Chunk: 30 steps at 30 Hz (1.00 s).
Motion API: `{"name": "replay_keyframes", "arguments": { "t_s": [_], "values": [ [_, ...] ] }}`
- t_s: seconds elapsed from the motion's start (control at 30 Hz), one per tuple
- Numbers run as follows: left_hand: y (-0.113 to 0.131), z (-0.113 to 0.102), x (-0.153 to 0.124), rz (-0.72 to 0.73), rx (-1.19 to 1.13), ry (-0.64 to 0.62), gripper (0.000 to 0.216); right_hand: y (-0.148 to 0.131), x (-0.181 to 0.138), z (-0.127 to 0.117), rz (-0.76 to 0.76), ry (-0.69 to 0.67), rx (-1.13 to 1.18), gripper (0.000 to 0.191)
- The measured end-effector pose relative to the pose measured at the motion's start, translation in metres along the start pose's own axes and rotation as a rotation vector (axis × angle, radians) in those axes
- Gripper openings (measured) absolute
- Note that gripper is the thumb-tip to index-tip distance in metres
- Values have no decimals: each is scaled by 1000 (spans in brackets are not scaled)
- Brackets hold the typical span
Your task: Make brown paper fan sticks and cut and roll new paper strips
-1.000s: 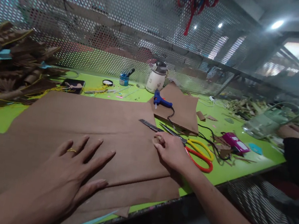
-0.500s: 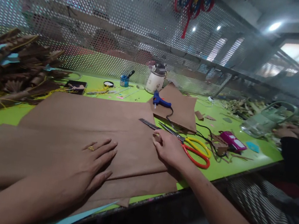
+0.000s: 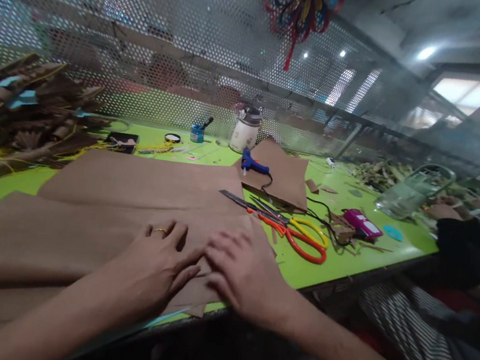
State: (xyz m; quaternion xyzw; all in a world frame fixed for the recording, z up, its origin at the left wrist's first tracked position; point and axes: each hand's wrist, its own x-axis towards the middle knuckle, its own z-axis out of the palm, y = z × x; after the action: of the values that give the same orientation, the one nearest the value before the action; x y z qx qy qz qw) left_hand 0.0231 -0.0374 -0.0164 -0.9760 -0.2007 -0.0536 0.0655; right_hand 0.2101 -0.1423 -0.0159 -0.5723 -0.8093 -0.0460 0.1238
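Large brown paper sheets (image 3: pixel 92 230) lie folded and overlapping in front of me. On the paper, my left hand (image 3: pixel 159 264) rests with bent, separated fingers and a ring on one of them. My right hand (image 3: pixel 248 274) reaches over the paper's right part, its fingers stretched toward my left hand; the fingertips of both hands meet or nearly meet. Whether either thumb catches a paper edge is hidden. Just beyond my right hand lie scissors (image 3: pixel 305 244) with red and yellow handles, blades apart, partly on the paper.
A blue glue gun (image 3: pixel 254 163) rests on a brown paper stack (image 3: pixel 289 178). Behind it stand a white bottle (image 3: pixel 246 133) and a blue jar (image 3: pixel 197 133). Brown paper bundles (image 3: pixel 29 112) fill the left. A purple box (image 3: pixel 362 224), a clear jug (image 3: pixel 409 196) and another person's arm (image 3: pixel 459 249) are at right.
My right hand has left the scissors and come down and left onto the paper beside my left hand. My left fingers have bent more. The scissors now lie free.
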Motion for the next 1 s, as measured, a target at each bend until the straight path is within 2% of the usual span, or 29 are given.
{"name": "replay_keyframes", "arguments": {
  "t_s": [0.07,0.13,0.33,0.57,0.77,1.0],
  "values": [
    [-1,3,-1,1,23,11,36,-12,-9,3,-21,-75,43,56],
    [-1,6,-1,1,32,33,37,-17,-16,6,18,-128,64,65],
    [-1,16,-1,-23,16,108,38,-8,-26,2,39,-199,108,72],
    [-2,17,2,-10,-72,57,37,-10,-29,0,-21,-174,103,69],
    [0,12,3,-14,-59,34,38,-13,-35,5,15,-117,53,67],
    [4,6,0,-18,-36,34,40,-1,-76,4,111,-54,-47,63]
  ]
}}
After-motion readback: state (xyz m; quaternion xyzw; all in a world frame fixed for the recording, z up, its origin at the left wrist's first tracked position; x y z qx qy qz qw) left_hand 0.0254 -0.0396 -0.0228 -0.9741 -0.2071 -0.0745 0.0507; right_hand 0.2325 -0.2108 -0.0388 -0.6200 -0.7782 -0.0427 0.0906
